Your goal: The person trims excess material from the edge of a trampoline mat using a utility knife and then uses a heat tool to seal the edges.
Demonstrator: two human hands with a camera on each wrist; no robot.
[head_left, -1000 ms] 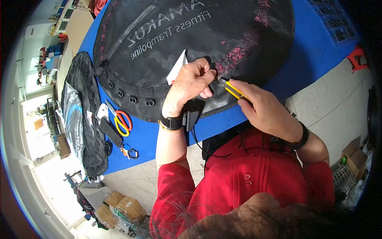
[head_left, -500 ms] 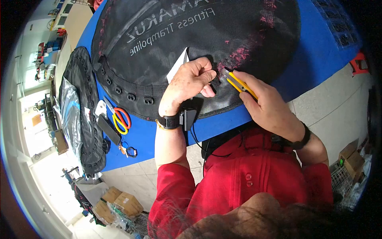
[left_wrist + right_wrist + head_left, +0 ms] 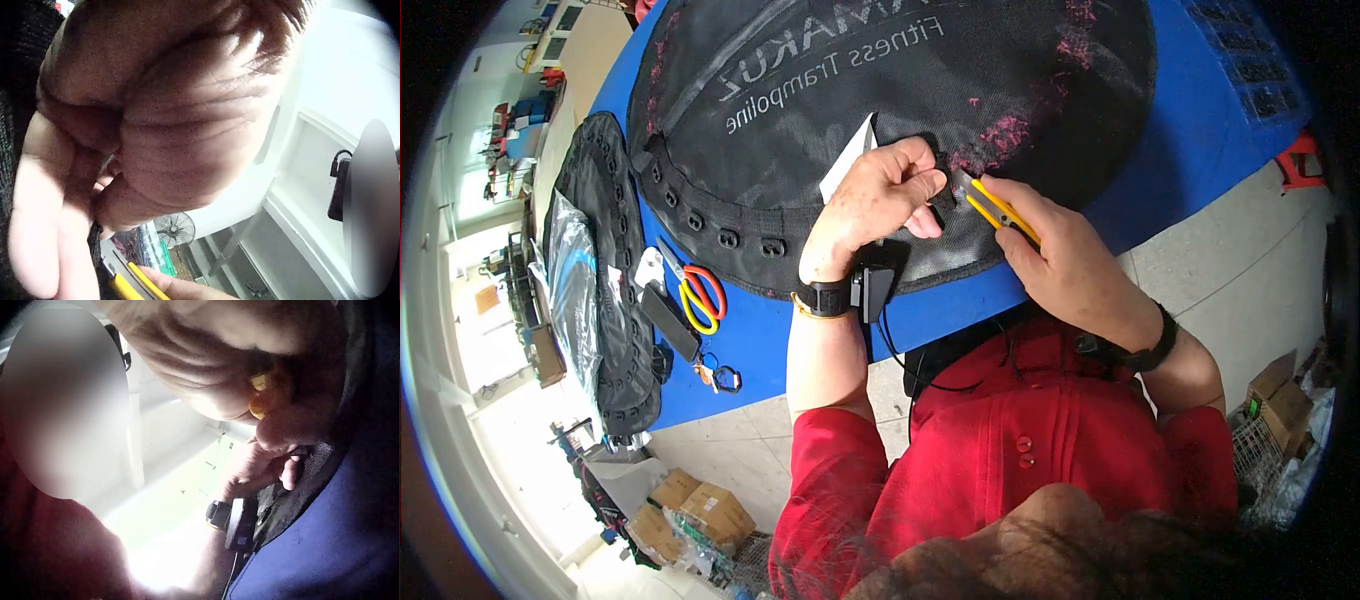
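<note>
A round black trampoline mat (image 3: 840, 110) with mirrored white lettering and pink marks lies on the blue table. Thumb and forefinger of the left hand (image 3: 882, 200) pinch a bit of black material over its near part, largely hidden by the fingers. A white pointed piece (image 3: 849, 160) sticks out beside that hand. To the right, the right hand (image 3: 1080, 265) grips a yellow utility knife (image 3: 1003, 214), its blade out and close to the left fingertips; whether the blade touches the material, I cannot tell. The knife (image 3: 131, 280) also shows in the left wrist view.
Left of the mat lie scissors (image 3: 700, 298) with red and yellow handles, a dark flat case (image 3: 668, 322) and a small ring-shaped item (image 3: 726, 379). Beyond them is another black mat (image 3: 622, 350) under a clear plastic bag (image 3: 572, 290). A red stool (image 3: 1300, 160) stands off the right edge.
The right hand has drawn the knife blade slightly away from the left fingertips, then brought it a little nearer again. The left hand keeps its pinch. The head view has shifted slightly.
</note>
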